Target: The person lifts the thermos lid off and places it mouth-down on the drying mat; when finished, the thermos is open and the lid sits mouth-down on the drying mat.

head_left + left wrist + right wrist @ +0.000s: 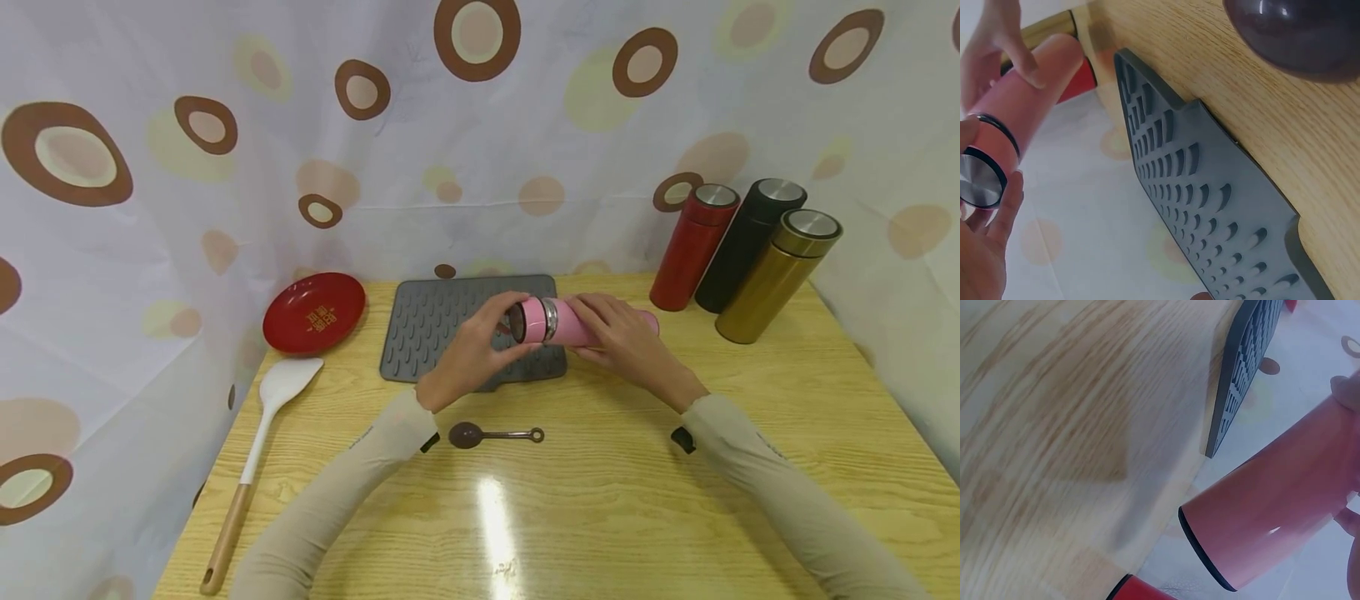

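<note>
A pink thermos flask lies nearly level in the air above the grey ribbed mat, its cap end to the left. My left hand grips the cap end, with thumb and fingers on either side of the steel-topped lid, as the left wrist view shows. My right hand holds the flask round its body. In the right wrist view the pink flask points its black-rimmed base toward the table, and only fingertips of the hand show at the edge.
Red, black and gold flasks stand at the back right. A red plate lies at the back left, above a white spatula with a wooden handle. A dark spoon lies before the mat. Patterned curtain surrounds the table.
</note>
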A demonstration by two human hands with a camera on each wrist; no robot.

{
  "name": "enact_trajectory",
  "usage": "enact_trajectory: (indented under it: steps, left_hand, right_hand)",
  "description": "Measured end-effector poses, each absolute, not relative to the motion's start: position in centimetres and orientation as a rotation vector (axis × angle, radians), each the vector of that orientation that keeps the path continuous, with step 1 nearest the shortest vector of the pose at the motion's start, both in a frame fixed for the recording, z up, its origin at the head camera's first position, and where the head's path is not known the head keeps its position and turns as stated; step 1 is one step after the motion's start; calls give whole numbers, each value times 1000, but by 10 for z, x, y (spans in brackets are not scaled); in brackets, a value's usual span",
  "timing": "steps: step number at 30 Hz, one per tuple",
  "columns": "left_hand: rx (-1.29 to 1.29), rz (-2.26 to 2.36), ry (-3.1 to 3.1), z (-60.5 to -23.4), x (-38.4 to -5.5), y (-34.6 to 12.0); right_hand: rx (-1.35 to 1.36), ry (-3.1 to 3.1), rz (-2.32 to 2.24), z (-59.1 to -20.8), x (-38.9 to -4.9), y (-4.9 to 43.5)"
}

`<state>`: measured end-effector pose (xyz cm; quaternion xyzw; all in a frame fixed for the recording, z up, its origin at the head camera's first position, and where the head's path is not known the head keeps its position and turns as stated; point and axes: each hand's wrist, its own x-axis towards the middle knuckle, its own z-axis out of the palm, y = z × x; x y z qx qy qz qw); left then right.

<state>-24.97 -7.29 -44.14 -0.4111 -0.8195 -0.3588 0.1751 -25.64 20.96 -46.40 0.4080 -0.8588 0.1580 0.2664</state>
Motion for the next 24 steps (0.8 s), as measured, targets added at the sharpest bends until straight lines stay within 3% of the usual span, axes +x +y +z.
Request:
enact_trajectory:
  steps: [7,14,24]
  left_hand:
    - [-1016,-1203,-2403,-437,-248,-77]
    - [-807,-1144,-2500,-430,-253,-100]
    - [-863,-834,-2609,-435,-270,-106]
  right_hand:
    - [1068,-2324,433,-469,-260,216]
    - [830,-2304,517,-467,-261,247]
    - [478,-2366,932,-461,-272,256]
